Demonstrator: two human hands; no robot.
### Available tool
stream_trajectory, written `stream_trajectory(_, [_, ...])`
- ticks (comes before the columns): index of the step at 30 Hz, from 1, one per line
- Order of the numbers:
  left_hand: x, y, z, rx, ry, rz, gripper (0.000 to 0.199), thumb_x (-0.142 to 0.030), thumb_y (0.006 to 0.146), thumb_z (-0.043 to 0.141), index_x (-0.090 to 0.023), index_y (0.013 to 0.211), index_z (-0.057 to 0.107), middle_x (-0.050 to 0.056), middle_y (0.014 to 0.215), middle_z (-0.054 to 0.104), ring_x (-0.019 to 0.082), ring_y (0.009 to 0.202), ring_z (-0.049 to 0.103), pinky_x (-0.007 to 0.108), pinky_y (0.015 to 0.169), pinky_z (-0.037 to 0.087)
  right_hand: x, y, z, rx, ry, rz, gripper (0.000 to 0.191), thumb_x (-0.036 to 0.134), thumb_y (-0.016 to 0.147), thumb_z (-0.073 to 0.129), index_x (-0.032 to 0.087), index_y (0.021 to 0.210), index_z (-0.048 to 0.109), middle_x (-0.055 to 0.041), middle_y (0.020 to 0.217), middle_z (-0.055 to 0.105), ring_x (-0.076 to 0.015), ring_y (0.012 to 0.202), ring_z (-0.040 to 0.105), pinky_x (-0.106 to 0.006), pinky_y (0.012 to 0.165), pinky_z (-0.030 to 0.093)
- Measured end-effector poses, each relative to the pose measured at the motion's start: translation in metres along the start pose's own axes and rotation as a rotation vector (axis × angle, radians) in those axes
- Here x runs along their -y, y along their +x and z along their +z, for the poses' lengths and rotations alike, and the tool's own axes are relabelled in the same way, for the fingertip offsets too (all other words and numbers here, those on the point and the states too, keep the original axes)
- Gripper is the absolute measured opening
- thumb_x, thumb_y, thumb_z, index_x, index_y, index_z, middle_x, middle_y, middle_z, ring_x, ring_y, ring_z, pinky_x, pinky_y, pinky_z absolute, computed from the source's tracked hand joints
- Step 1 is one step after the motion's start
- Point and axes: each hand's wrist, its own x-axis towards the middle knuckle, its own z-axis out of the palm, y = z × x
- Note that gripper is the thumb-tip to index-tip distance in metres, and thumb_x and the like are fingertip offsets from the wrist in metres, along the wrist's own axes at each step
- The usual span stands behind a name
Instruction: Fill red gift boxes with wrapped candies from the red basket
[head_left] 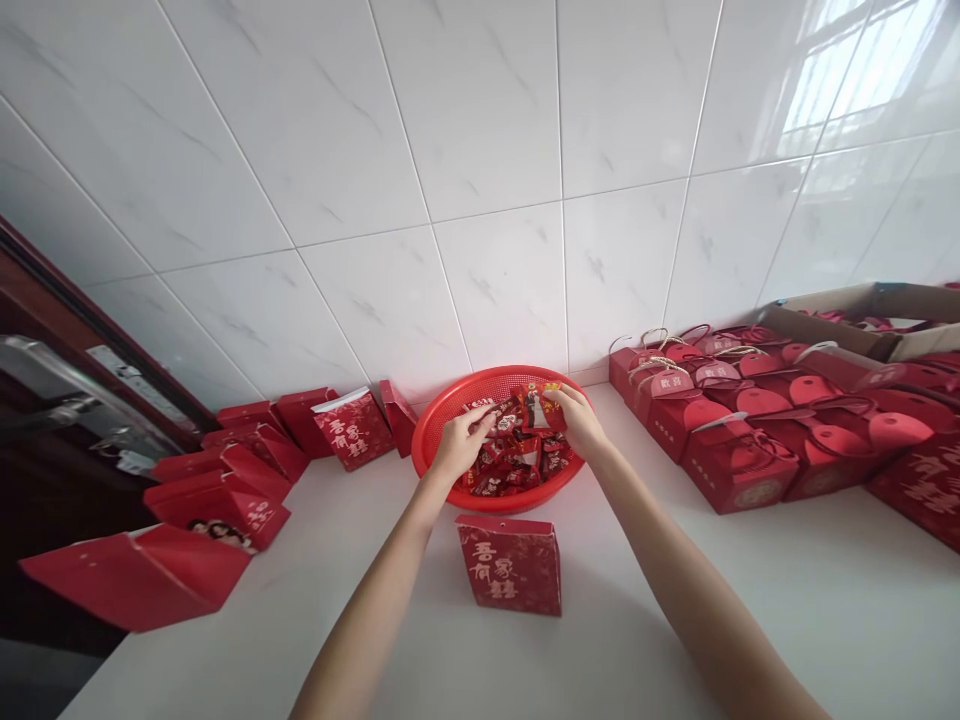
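Both hands reach into a red plastic basket (429, 425) filled with small red wrapped candies (499, 470). My right hand (581, 422), at the basket's right side, pinches the edge of a red and yellow packet (538, 410) printed with figures. Over the left side of the basket, my left hand (463, 442) has its fingers drawn together at the candies; whatever sits between them is too small to make out. Between my forearms, in front of the basket, a red gift box (510, 565) with pale lettering stands upright on the white table (600, 660).
Several red boxes (217, 480) stand along the left, near a dark door with a metal handle (60, 412). On the right are rows of red boxes with handles (739, 465) and an open carton (825, 310). A tiled wall (495, 280) rises behind the basket.
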Motion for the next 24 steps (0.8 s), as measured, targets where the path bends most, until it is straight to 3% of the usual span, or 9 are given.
stream_trajectory(4, [-0.008,-0.0036,-0.0031,-0.099,0.007,0.186,0.033,-0.037,0.095,0.057,-0.021,0.12,0.073,0.007,0.122,0.074,0.024,0.114,0.068,0.039,0.101,0.055,0.0013,-0.0015,0.0008,0.097,-0.027,0.074,0.032,0.044,0.063,0.079,0.022,0.076,0.061,-0.0006,0.075,0.067,-0.0182,0.071,0.064,-0.03,0.065,0.051])
stream_trajectory(9, [-0.0091,-0.0062,-0.0029,-0.027,0.092,0.382,0.027,-0.024,0.092,0.063,-0.028,0.117,0.074,0.007,0.123,0.069,0.023,0.114,0.067,0.038,0.098,0.058,0.0049,-0.0044,0.002,0.208,-0.026,0.102,0.038,0.05,0.064,0.082,0.023,0.086,0.067,-0.0037,0.089,0.071,-0.0216,0.086,0.067,-0.035,0.077,0.054])
stream_trajectory(15, [-0.0015,-0.0049,0.0014,0.066,0.091,0.405,0.036,-0.021,0.085,0.073,-0.029,0.119,0.073,0.007,0.129,0.064,0.025,0.115,0.066,0.04,0.093,0.061,0.0073,-0.0075,0.0018,0.256,-0.119,0.048,0.043,0.044,0.059,0.088,0.022,0.086,0.062,-0.0017,0.091,0.07,-0.0202,0.085,0.065,-0.033,0.075,0.052])
stream_trajectory(24, [-0.0112,-0.0062,0.0009,0.12,0.124,0.394,0.043,-0.019,0.082,0.074,-0.031,0.123,0.07,0.007,0.131,0.062,0.026,0.122,0.061,0.043,0.102,0.055,0.0084,-0.0096,0.0019,0.31,-0.252,0.062,0.044,0.04,0.058,0.088,0.02,0.089,0.063,-0.0007,0.088,0.067,-0.0169,0.081,0.061,-0.029,0.07,0.05])
